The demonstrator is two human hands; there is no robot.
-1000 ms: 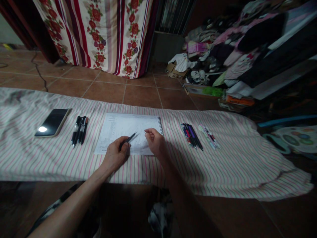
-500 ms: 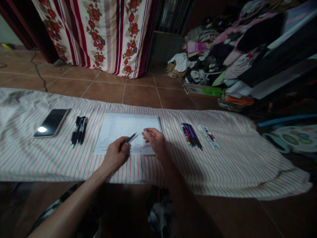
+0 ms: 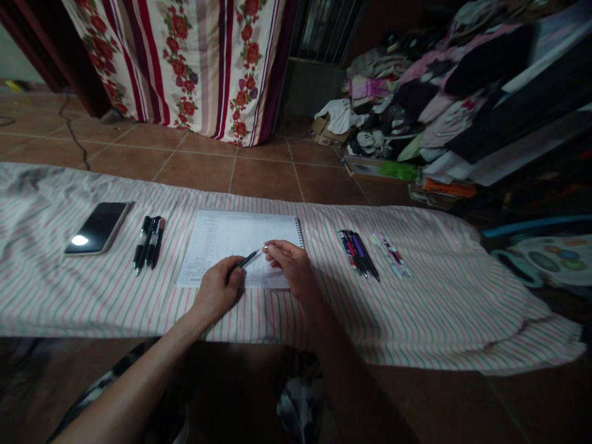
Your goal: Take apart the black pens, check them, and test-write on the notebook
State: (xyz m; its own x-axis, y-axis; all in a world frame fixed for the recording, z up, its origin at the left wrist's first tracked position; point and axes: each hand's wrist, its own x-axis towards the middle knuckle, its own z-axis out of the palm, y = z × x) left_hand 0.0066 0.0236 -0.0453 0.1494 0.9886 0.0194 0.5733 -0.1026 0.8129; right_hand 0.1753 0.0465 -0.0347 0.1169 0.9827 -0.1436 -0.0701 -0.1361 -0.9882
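left hand (image 3: 218, 286) with fingers wrapped tight around a dark pen (image 3: 243, 259), over a white paper pad (image 3: 247, 228), pen tip now right by the right hand (image 3: 292, 264), farther apart before, right fingertips pinched on a tiny shiny bit (image 3: 265, 248)

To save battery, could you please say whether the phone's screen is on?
Apparently off: the phone shows a dark screen with one glare.
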